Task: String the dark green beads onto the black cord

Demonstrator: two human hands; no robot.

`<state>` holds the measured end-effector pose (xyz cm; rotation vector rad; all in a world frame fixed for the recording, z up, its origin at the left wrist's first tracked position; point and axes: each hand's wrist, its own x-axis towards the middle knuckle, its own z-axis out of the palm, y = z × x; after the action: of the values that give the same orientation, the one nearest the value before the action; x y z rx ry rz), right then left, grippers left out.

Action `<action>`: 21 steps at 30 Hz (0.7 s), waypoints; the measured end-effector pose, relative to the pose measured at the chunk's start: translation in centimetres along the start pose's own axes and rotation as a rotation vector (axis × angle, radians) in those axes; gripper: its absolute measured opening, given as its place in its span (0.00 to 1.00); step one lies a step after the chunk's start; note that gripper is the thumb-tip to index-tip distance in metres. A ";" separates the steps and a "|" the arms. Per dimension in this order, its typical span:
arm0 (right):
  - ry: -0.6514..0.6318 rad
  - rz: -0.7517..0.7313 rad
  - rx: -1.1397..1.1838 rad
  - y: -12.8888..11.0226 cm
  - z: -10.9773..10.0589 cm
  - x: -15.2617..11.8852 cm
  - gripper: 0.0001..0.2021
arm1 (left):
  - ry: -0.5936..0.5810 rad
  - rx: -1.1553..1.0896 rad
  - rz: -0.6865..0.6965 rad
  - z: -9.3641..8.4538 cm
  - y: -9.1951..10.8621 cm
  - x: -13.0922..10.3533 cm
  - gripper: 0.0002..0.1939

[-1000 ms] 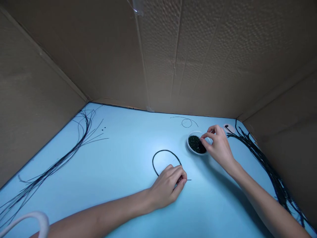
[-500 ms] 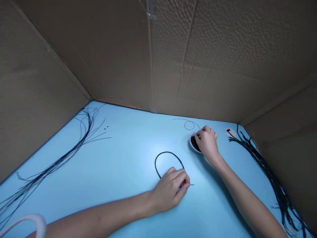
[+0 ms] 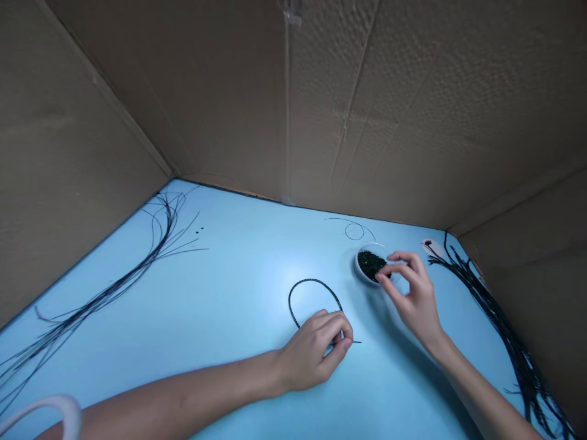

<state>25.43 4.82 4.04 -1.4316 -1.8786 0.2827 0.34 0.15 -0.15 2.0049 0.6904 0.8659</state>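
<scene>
My left hand (image 3: 318, 348) is closed in a pinch on a beaded string (image 3: 314, 281). The dark string curves up from the fingers in an open loop on the blue table, and a thin thread end (image 3: 356, 342) pokes out past the fingertips. My right hand (image 3: 410, 293) hovers at the right rim of a small white bowl (image 3: 359, 275) of tiny dark beads (image 3: 369, 264). Its thumb and a finger are pinched together; whatever lies between them is too small to make out.
Behind the bowl lies a curled thin thread (image 3: 354, 231). Long dark strands (image 3: 137, 269) lie at the left, and a bundle of beaded strands (image 3: 493, 318) with a round white tag (image 3: 432, 247) at the right. Cardboard walls (image 3: 229, 122) enclose the blue table (image 3: 238, 256).
My right hand has come up out of the beads and shifted right to the bowl's rim, uncovering the beads. The left hand keeps its pinch on the beaded string.
</scene>
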 end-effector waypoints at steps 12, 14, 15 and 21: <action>-0.132 0.137 0.546 -1.2 3.0 -8.6 0.04 | 0.037 -0.120 0.033 -0.3 0.1 -0.2 0.05; -0.123 0.155 0.551 -1.1 3.0 -8.5 0.03 | 0.028 -0.109 0.029 -0.3 0.0 -0.2 0.05; -0.119 0.160 0.551 -1.1 3.0 -8.4 0.03 | 0.024 -0.105 0.026 -0.3 0.0 -0.2 0.05; -0.138 0.191 0.560 -1.2 3.0 -8.2 0.02 | 0.019 -0.117 0.004 -0.3 0.0 -0.2 0.05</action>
<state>23.35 -2.23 -0.89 -1.2167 -1.5871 0.9414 -0.03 0.14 -0.14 1.8967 0.6323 0.9086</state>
